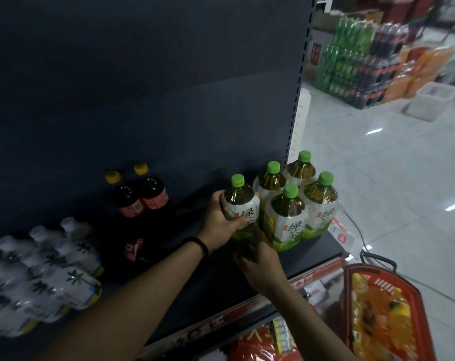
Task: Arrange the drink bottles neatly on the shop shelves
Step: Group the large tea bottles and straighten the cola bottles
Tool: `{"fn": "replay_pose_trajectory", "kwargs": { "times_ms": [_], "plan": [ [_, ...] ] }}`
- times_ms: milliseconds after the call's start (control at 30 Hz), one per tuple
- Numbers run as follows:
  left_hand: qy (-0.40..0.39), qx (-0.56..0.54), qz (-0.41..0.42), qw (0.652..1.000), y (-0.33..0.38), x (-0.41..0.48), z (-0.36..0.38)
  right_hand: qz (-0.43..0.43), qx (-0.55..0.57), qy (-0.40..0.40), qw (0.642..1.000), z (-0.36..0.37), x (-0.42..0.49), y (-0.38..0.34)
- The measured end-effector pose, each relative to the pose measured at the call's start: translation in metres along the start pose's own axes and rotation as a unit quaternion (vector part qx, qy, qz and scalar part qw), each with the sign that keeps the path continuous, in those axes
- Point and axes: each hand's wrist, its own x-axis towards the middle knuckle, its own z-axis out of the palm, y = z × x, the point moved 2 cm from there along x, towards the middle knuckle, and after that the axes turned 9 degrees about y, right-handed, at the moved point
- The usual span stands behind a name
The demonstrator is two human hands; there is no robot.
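Note:
Several green-capped green tea bottles (pixel 286 217) stand in a cluster at the right end of the dark shelf (pixel 210 277). My left hand (pixel 218 222) grips the leftmost green tea bottle (pixel 240 201) around its label, holding it upright beside the cluster. My right hand (pixel 260 259) is lower and in front, fingers stretched toward the base of that same bottle; whether they touch it is unclear. Two dark bottles with yellow caps (pixel 140 194) stand further left near the back panel.
A pack of white-capped bottles with palm-tree labels (pixel 46 272) lies at the shelf's left. A red shopping basket (pixel 385 316) holding orange drinks sits on the floor at lower right. Stacked drink crates (pixel 356 66) stand across the tiled aisle.

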Motion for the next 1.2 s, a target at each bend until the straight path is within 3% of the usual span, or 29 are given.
{"fn": "replay_pose_trajectory", "kwargs": {
  "times_ms": [200,400,500,633,733,867,1067,1200],
  "plan": [
    [-0.031,0.037,-0.021,0.999,0.008,-0.008,-0.011,-0.003,0.005,-0.014,1.000,0.001,-0.005,-0.001],
    [0.000,0.194,-0.015,0.981,0.029,-0.050,-0.062,-0.015,-0.010,-0.060,0.998,0.009,-0.012,-0.003],
    [-0.060,0.251,-0.031,0.966,0.044,-0.095,-0.100,-0.070,-0.006,-0.094,0.993,0.022,-0.020,-0.013],
    [-0.146,0.356,-0.115,0.916,0.033,-0.165,-0.151,-0.127,-0.034,-0.173,0.976,0.058,-0.033,-0.027],
    [-0.225,0.413,-0.167,0.866,0.007,-0.222,-0.184,-0.171,-0.062,-0.208,0.961,0.090,-0.054,-0.050],
    [-0.301,0.370,-0.265,0.838,-0.042,-0.299,-0.233,-0.225,-0.096,-0.241,0.939,0.137,-0.105,-0.085],
    [-0.282,0.382,-0.284,0.833,-0.133,-0.396,-0.310,-0.210,-0.162,-0.380,0.886,0.225,-0.226,-0.115],
    [-0.240,0.394,-0.269,0.846,-0.215,-0.440,-0.363,-0.146,-0.157,-0.430,0.877,0.310,-0.306,-0.112]
  ]
}}
